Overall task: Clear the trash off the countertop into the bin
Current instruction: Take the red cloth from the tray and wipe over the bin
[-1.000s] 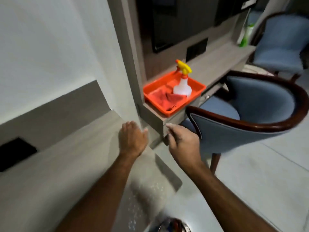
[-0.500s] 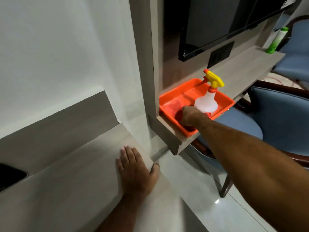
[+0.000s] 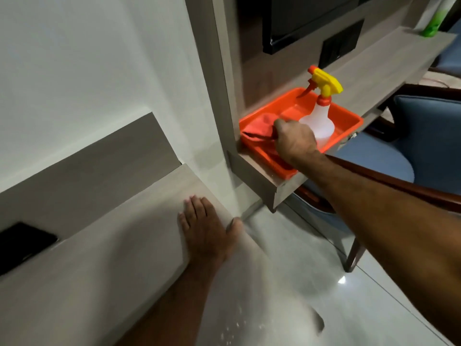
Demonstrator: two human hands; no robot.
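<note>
My right hand (image 3: 295, 141) reaches into an orange tray (image 3: 349, 121) on the wooden desk shelf and is closed on a red cloth (image 3: 259, 126), which lifts a little at the tray's left end. A clear spray bottle (image 3: 318, 121) with a yellow and orange trigger stands upright in the tray just right of my hand. Flat, with fingers spread, my left hand (image 3: 207, 231) rests palm down on the pale wooden countertop (image 3: 87, 270) near its right corner. Small white specks (image 3: 232, 330) lie on the surface at the bottom. No bin is in view.
A blue chair with a dark wooden frame (image 3: 424, 136) stands tucked under the desk shelf (image 3: 269, 186). A green bottle (image 3: 434, 23) stands at the shelf's far end. A black screen (image 3: 299, 21) hangs on the wall above. A black socket plate (image 3: 22, 243) sits left.
My right hand, reaching into the tray half a second ago, has now closed on the red cloth and raised its edge. My left hand stays flat on the countertop.
</note>
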